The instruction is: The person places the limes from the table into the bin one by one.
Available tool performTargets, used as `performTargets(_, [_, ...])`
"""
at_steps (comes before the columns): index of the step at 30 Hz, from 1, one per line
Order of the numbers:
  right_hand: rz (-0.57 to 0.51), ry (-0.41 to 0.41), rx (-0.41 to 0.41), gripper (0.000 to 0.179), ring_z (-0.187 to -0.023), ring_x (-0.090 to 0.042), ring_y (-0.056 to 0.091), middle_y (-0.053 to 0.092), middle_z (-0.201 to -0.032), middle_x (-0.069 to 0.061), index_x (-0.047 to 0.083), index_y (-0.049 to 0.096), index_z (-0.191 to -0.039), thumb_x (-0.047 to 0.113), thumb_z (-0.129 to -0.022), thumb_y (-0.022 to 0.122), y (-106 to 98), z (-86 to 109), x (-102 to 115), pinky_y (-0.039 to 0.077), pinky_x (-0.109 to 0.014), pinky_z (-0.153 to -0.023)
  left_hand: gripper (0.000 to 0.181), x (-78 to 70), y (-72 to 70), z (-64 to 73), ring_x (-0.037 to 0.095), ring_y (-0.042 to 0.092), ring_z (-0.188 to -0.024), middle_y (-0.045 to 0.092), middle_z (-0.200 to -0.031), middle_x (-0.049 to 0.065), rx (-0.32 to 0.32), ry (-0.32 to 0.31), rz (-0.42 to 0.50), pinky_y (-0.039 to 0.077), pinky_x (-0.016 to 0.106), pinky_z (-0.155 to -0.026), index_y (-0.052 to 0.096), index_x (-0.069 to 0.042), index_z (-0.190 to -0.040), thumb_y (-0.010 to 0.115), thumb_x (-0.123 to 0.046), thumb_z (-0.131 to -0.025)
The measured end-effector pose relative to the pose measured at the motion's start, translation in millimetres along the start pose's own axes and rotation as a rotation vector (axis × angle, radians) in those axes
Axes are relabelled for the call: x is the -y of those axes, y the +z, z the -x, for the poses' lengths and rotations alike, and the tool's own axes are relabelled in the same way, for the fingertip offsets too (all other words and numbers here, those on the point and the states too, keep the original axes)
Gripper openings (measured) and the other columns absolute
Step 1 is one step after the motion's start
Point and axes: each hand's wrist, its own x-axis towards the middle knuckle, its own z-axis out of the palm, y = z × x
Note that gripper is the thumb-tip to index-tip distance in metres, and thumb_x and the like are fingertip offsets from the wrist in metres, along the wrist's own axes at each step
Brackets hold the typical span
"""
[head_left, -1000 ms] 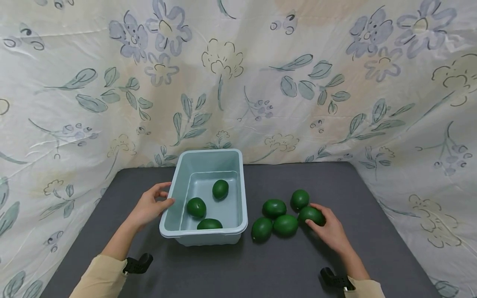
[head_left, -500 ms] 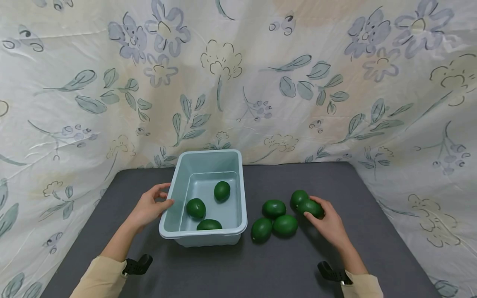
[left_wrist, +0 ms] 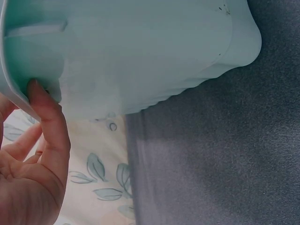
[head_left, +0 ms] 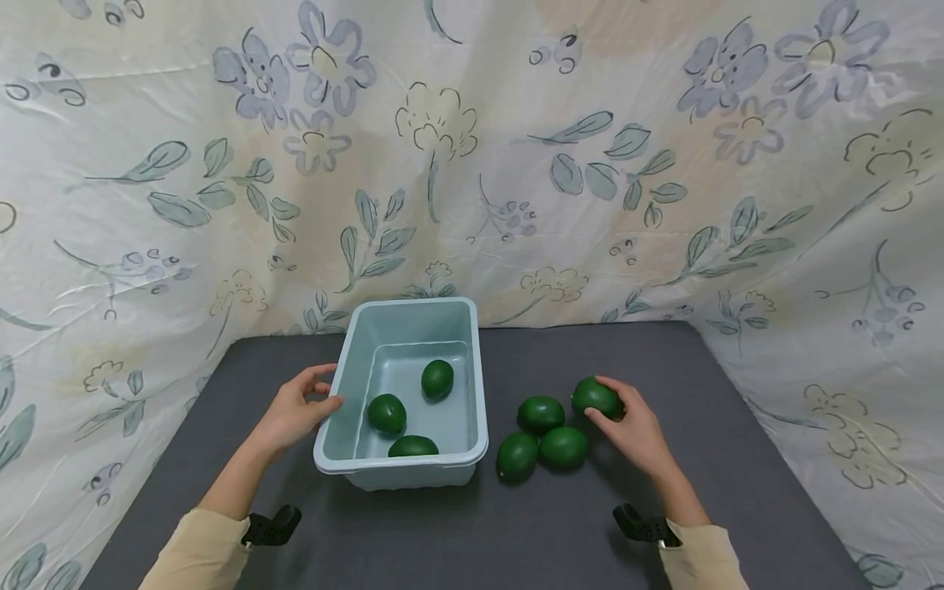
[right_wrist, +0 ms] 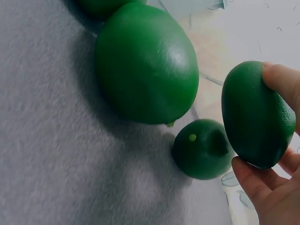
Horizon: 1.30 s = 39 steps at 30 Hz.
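Right hand (head_left: pixel 637 428), right of frame, pinches fruit (right_wrist: pixel 253 115); left hand (head_left: pixel 292 413) grips bin (head_left: pixel 404 465) rim. Fruit looks firm, slick, probably light; grasp its sides.

Green fruits (right_wrist: pixel 255 115) glossy; bin (head_left: pixel 416 322) smooth plastic; tabletop (head_left: pixel 457 541) matt cloth.

Floral cloth (head_left: pixel 487 49) hangs behind a grey tabletop (head_left: pixel 472 541).

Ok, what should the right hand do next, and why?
Probably carry the held green fruit leftward over the pale bin: the right hand grips the fruit, which looks lifted off the table, the left hand holds the bin, and three similar fruits lie inside.
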Motion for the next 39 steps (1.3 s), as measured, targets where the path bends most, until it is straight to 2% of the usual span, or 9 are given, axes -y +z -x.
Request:
performTargets(14, [-0.034, -0.019, 0.034, 0.061, -0.103, -0.030, 0.052, 0.045, -0.127, -0.014, 0.017, 0.043, -0.136, 0.040, -0.084, 0.064, 2.2, -23.7, 23.0, 0.045, -0.046, -0.080, 0.061, 0.8, -1.3, -0.9, 0.019, 0.060, -0.077, 0.051, -0.114, 0.023, 0.008, -0.003, 0.005, 0.051, 0.033, -0.060, 0.030, -0.005, -0.141, 0.060, -0.014, -0.089])
performTargets(27, [-0.075, -0.036, 0.058, 0.059, -0.096, -0.025, 0.052, 0.046, -0.123, -0.012, 0.020, 0.043, -0.136, 0.035, -0.084, 0.066, 2.1, -39.0, 43.4, 0.044, -0.037, -0.074, 0.060, -0.4, -1.6, -0.7, 0.019, 0.058, -0.074, 0.052, -0.112, 0.023, 0.015, 0.000, -0.001, 0.050, 0.032, -0.059, 0.030, -0.004, -0.140, 0.060, -0.014, -0.089])
performTargets(39, [-0.127, -0.079, 0.057, 0.057, -0.096, -0.025, 0.053, 0.046, -0.124, -0.012, 0.018, 0.043, -0.136, 0.030, -0.085, 0.066, 5.7, -54.6, 69.5, 0.045, -0.037, -0.075, 0.061, 0.0, -1.7, -0.5, 0.018, 0.057, -0.071, 0.052, -0.112, 0.022, 0.009, -0.003, 0.001, 0.050, 0.032, -0.058, 0.031, -0.005, -0.140, 0.061, -0.015, -0.088])
